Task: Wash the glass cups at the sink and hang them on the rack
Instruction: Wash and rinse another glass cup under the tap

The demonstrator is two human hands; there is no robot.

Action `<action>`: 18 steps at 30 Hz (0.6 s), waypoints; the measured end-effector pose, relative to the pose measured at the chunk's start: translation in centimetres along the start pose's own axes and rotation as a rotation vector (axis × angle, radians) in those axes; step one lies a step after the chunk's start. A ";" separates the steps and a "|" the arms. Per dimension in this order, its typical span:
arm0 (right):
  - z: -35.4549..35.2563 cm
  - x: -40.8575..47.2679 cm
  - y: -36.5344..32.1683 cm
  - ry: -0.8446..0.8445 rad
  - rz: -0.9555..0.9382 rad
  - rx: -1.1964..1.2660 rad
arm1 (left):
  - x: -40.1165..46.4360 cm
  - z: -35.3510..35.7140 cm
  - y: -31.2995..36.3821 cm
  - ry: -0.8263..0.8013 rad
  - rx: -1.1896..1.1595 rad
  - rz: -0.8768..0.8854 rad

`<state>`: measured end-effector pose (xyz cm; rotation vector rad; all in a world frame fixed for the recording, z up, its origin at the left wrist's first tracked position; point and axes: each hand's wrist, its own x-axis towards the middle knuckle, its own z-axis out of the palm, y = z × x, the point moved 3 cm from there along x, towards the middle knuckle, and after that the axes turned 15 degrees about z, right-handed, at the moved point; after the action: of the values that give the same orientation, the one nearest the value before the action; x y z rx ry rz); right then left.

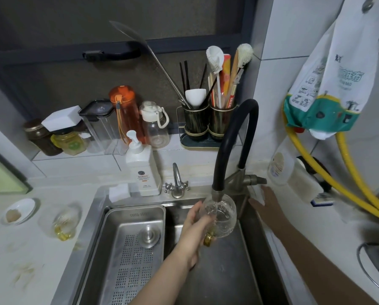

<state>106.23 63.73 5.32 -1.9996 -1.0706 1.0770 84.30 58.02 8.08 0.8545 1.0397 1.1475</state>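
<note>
White counter (38, 256) bears a saucer (19, 211) and glass cup (64, 223).

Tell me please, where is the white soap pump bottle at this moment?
In the head view the white soap pump bottle stands left of centre on the ledge behind the sink, just left of the small metal tap and beside a white sponge.

Orange bottle (124, 111), soap dispenser (141, 170), utensil holder (208, 124) behind; yellow hose (358, 186) rightward.

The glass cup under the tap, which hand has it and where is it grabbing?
The left hand grips the glass cup around its side. The right hand holds nothing.
</note>
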 end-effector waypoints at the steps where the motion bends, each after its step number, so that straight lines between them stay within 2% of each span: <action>1: -0.4 1.9 0.3 0.015 0.006 -0.066 | 0.1 0.2 0.0 -0.005 -0.005 -0.010; 5: -0.5 7.2 1.0 -0.020 0.034 -0.322 | 0.3 0.6 0.1 -0.008 -0.031 -0.039; 8: -0.2 9.4 1.7 -0.045 0.005 -0.263 | 0.3 0.4 0.1 -0.004 -0.020 -0.037; 12: 0.9 17.9 9.1 -0.075 -0.097 -0.245 | 0.2 0.2 0.1 0.017 -0.006 -0.034; 15: 1.3 15.6 7.8 -0.078 -0.105 -0.217 | 0.2 0.0 -0.2 0.033 -0.001 -0.048; 18: 0.3 7.2 2.5 -0.092 -0.077 -0.080 | 0.1 -0.3 -0.5 0.027 0.027 -0.053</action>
<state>109.32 68.79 0.50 -1.9694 -1.2470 1.1103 84.21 57.99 7.51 0.8300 1.0957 1.1053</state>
